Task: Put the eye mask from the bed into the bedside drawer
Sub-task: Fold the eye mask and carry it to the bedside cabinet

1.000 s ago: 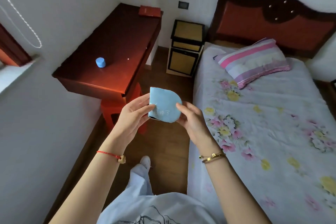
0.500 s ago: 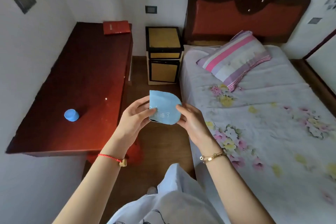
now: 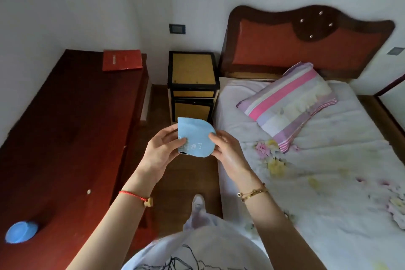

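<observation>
A light blue eye mask, folded in half, is held in front of me above the wooden floor. My left hand pinches its left edge and my right hand holds its right edge. Straight beyond the mask stands the bedside cabinet, black-framed with yellow panels. Its top drawer is shut, and the mask hides part of the lower front panel. The bed with a floral sheet lies to the right.
A long dark red desk runs along the left wall, with a red book at its far end and a blue lid near me. A striped pillow lies by the red headboard. A narrow floor strip separates desk and bed.
I have walked forward between desk and bed, so the bedside cabinet is nearer and centred. Both hands keep the same hold on the folded mask.
</observation>
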